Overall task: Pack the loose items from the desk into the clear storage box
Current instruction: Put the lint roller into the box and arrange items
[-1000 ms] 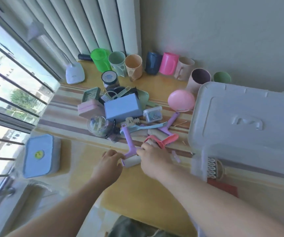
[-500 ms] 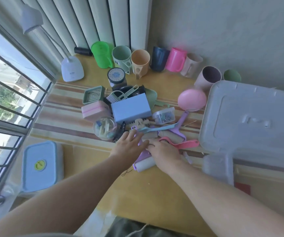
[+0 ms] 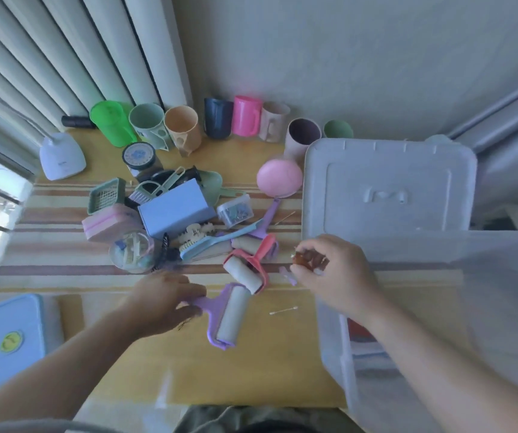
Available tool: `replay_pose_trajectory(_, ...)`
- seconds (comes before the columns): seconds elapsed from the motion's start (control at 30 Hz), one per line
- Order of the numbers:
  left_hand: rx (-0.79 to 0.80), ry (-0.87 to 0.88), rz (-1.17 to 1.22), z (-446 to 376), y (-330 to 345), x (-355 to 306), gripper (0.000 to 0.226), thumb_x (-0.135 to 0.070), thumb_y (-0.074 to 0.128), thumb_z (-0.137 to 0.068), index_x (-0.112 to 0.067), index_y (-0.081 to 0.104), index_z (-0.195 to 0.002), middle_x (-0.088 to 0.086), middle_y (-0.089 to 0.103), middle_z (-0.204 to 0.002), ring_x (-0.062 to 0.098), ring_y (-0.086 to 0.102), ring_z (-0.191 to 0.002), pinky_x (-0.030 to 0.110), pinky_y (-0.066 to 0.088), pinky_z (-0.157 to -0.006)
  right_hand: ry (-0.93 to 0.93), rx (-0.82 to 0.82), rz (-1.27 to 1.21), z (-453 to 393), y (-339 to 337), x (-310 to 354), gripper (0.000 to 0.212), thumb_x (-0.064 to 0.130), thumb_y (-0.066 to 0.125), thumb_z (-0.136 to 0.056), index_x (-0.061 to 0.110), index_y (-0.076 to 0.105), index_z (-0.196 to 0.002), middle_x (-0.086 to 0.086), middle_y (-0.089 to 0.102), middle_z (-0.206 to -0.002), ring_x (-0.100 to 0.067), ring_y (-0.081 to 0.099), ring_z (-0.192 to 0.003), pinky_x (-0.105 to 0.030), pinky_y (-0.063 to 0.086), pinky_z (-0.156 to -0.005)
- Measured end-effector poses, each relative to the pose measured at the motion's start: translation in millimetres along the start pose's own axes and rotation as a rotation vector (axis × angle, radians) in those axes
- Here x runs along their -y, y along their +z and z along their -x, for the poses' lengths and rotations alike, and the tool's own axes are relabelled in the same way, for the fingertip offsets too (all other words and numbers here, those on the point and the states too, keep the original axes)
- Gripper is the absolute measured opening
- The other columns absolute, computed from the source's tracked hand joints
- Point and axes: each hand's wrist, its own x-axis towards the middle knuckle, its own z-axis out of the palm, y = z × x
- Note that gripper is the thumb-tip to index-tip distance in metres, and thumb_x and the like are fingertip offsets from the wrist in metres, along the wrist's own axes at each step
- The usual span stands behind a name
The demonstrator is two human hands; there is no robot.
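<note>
Head view of a wooden surface with a striped cloth. The left hand curls its fingers round the handle of a purple lint roller, which lies flat on the surface just in front of the pile of loose items. The right hand pinches a small brown hair clip between thumb and fingertips, raised just beside the near-left rim of the clear storage box. The box stands at the right of the surface; its white lid lies flat behind it.

Left of the box lies the pile: a pink lint roller touching the purple one, a blue brush, a blue carton, a clear case of clips, a pink ball and a round clear jar. A cotton swab lies alone between the purple roller and the box. A row of cups stands along the wall behind the pile.
</note>
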Motion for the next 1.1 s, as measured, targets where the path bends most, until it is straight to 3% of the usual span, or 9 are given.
replay_pose_trajectory(0.1, -0.294, -0.023, 0.087, 15.0, -25.8, -39.1, 0.034, -0.058, 0.058, -0.09, -0.034, 0.071, -0.109, -0.017, 0.062, -0.084, 0.019, 0.06, -0.076, 0.031, 0.044, -0.063, 0.07, -0.052, 0.006, 18.2, -46.3, -38.0, 0.018, 0.017, 0.085, -0.08, 0.028, 0.071, -0.083, 0.013, 0.067, -0.077, -0.011, 0.063, -0.069, -0.017, 0.048, -0.065)
replay_pose_trajectory(0.17, -0.412, -0.048, 0.115, 8.9, -40.0, -78.1, 0.037, -0.054, 0.058, -0.091, -0.029, 0.073, -0.115, -0.019, 0.061, -0.088, 0.019, 0.06, -0.08, 0.033, 0.047, -0.068, 0.189, 0.067, 0.052, 35.2, -68.9, -72.1, 0.019, 0.02, 0.084, -0.08, 0.032, 0.071, -0.081, 0.014, 0.067, -0.077, -0.008, 0.063, -0.071, -0.021, 0.049, -0.066)
replay_pose_trajectory(0.33, -0.469, -0.042, 0.153, -50.2, -40.8, -182.1, 0.039, -0.053, 0.055, -0.097, -0.029, 0.07, -0.124, -0.008, 0.068, -0.099, 0.023, 0.065, -0.091, 0.037, 0.052, -0.074, 0.205, 0.651, 0.456, 94.0, -82.5, -142.3, 0.007, 0.03, 0.07, -0.087, 0.032, 0.072, -0.093, 0.014, 0.063, -0.088, -0.008, 0.061, -0.082, -0.026, 0.039, -0.068)
replay_pose_trajectory(0.47, -0.481, 0.024, 0.165, -97.9, -35.7, -262.4, 0.035, -0.049, 0.056, -0.098, -0.026, 0.07, -0.12, -0.009, 0.066, -0.096, 0.02, 0.061, -0.089, 0.031, 0.046, -0.073, 0.074, 0.798, 0.509, 118.3, -43.9, -167.0, 0.018, 0.023, 0.064, -0.093, 0.022, 0.073, -0.108, -0.003, 0.066, -0.113, -0.029, 0.063, -0.105, -0.032, 0.046, -0.08)
replay_pose_trajectory(0.6, -0.402, 0.01, 0.151, -125.6, -28.5, -311.7, 0.034, -0.045, 0.052, -0.099, -0.028, 0.066, -0.125, -0.006, 0.064, -0.095, 0.021, 0.061, -0.09, 0.034, 0.047, -0.073, 0.056, 0.716, 0.414, 109.7, -17.6, -177.7, 0.007, 0.023, 0.061, -0.096, 0.018, 0.067, -0.097, -0.005, 0.06, -0.099, -0.034, 0.063, -0.098, -0.039, 0.051, -0.079)
replay_pose_trajectory(0.73, -0.297, -0.063, 0.226, -127.1, -3.1, -338.0, 0.041, -0.042, 0.047, -0.098, -0.03, 0.061, -0.134, -0.004, 0.064, -0.106, 0.021, 0.061, -0.098, 0.031, 0.048, -0.079, 0.275, 0.412, 0.119, 112.9, -50.0, -196.2, 0.019, 0.026, 0.059, -0.095, 0.028, 0.07, -0.11, 0.009, 0.071, -0.107, -0.017, 0.065, -0.1, -0.033, 0.051, -0.088)
replay_pose_trajectory(0.9, -0.194, -0.155, 0.428, -138.0, 30.9, -389.4, 0.034, -0.034, 0.052, -0.104, -0.024, 0.059, -0.136, 0.001, 0.07, -0.113, 0.021, 0.062, -0.104, 0.03, 0.045, -0.087, 0.656, 0.216, -0.941, 125.4, -140.7, -210.1, 0.026, 0.012, 0.08, -0.079, 0.013, 0.072, -0.104, -0.005, 0.069, -0.09, -0.019, 0.061, -0.072, -0.025, 0.046, -0.064)
replay_pose_trajectory(1.0, -0.058, -0.168, 0.529, -152.5, 45.9, -423.8, 0.019, -0.049, 0.058, -0.097, -0.032, 0.06, -0.107, -0.011, 0.072, -0.085, 0.009, 0.068, -0.076, 0.033, 0.054, -0.074, 0.708, 0.227, -1.072, 134.8, -170.6, -215.8, 0.034, 0.013, 0.075, -0.084, 0.019, 0.07, -0.118, -0.008, 0.071, -0.099, -0.02, 0.066, -0.076, -0.029, 0.046, -0.071)
replay_pose_trajectory(1.1, 0.099, -0.131, 0.596, -168.0, 62.2, -450.4, 0.035, -0.056, 0.067, -0.081, -0.037, 0.055, -0.107, -0.018, 0.072, -0.087, -0.001, 0.068, -0.075, 0.034, 0.058, -0.074, 0.753, 0.115, -1.022, 147.2, -173.0, -218.1, 0.014, 0.009, 0.07, -0.096, 0.011, 0.074, -0.109, -0.013, 0.076, -0.095, -0.027, 0.073, -0.082, -0.037, 0.055, -0.075)
